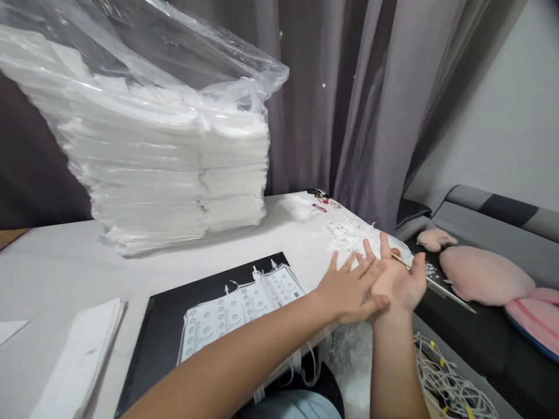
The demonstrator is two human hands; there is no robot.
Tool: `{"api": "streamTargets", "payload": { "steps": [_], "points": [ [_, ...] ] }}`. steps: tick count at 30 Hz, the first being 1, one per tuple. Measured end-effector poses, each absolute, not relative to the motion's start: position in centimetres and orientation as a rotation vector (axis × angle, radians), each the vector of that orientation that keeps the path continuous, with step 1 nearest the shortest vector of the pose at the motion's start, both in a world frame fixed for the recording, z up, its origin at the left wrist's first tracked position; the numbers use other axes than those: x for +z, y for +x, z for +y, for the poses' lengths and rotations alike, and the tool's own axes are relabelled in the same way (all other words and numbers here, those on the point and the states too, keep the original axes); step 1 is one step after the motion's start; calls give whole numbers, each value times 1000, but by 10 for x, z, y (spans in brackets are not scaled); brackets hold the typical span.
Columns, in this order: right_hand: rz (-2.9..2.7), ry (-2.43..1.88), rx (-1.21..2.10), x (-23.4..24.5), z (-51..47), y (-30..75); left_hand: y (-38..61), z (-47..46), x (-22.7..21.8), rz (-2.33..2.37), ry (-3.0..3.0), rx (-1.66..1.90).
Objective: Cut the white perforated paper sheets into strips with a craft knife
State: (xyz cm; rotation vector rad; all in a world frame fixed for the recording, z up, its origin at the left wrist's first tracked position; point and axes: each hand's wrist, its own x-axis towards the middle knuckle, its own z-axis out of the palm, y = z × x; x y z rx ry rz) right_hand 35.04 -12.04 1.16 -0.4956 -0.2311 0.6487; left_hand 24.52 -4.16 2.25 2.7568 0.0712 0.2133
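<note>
My left hand (349, 288) reaches across to the right, fingers spread, and lies flat on the upturned palm of my right hand (404, 282). The right hand's fingers point up and apart. A thin pale rod (449, 295) runs behind them and sticks out past the table edge, apparently pinched at the thumb. Both hands hover by the right edge of the white table (56, 262). To their left a white sheet of punched round pieces (244, 305) lies on a black mat (155, 326).
A tall stack of white sheets in a clear plastic bag (166, 157) stands at the back. White scraps (356, 233) litter the right edge. A white paper pile (82, 355) lies front left. Pink plush (484, 273) rests on a dark sofa; white cables (449, 387) lie below.
</note>
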Motion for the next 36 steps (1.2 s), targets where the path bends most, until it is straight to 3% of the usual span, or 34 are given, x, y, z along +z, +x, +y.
{"api": "streamTargets", "payload": {
  "steps": [3, 7, 11, 16, 20, 25, 32, 36],
  "points": [
    [-259, -456, 617, 13, -120, 349, 246, -41, 18, 499, 2778, 334],
    [-264, -488, 640, 13, -120, 346, 246, -36, 17, -44, 2847, 344],
    [-328, -471, 658, 15, -124, 341, 245, -31, 18, 499, 2871, 304],
    [-383, -478, 666, 20, -126, 333, 237, -25, 31, 181, 3006, 328],
    [-434, -492, 643, 17, -122, 327, 215, -2, 55, 756, 3050, 132],
    [-395, -763, 415, 2, -106, 325, 148, 41, 69, 784, 3196, 120],
    [-465, -1198, 47, -28, -91, 340, 20, 60, 45, 931, 3109, -85],
    [-794, -1416, 247, -32, -80, 317, -20, 47, 25, 898, 2876, -286]
  ]
}}
